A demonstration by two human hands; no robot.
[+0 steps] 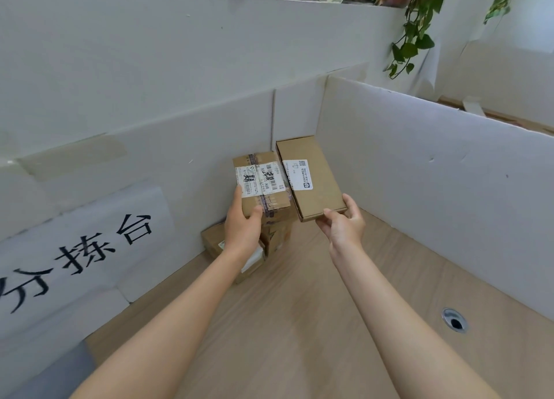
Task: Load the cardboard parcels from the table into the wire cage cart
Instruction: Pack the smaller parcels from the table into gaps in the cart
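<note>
Two parcels in hand at once, one per hand, in the far corner of the pale wood-grain table [299, 323], walled by white cardboard partitions [419, 164].

Left hand [241, 230]: grips the near end of a small brown cardboard box bound with printed tape and a barcode label [263, 182]. Thumb lies up the left edge, fingers curl round the near corner. Hand closed about halfway, firm on the box.

Right hand [341, 227]: pinches the near end of a flat, long brown cardboard mailer with a white label [311, 176]. Thumb is at the end edge, fingers are on the right side. The hold is narrow and on one end only. The mailer's far end points into the corner; I cannot tell whether it is lifted or resting.

The taped box sits on top of a second brown carton with green print [277, 236]. A low brown box with a white label [215, 239] lies just beside that, partly under the left wrist.

The wire cage cart is not in view.

Judgement on the step, the lift-off:
- Raise the taped box straight up so the carton beneath is not dragged.
- The mailer is long for an end pinch and is likely to droop or twist; slide the right hand further along it or tuck it against the forearm.
- Clear the partition tops before turning toward the cart.
- At least two parcels remain on the table.
</note>
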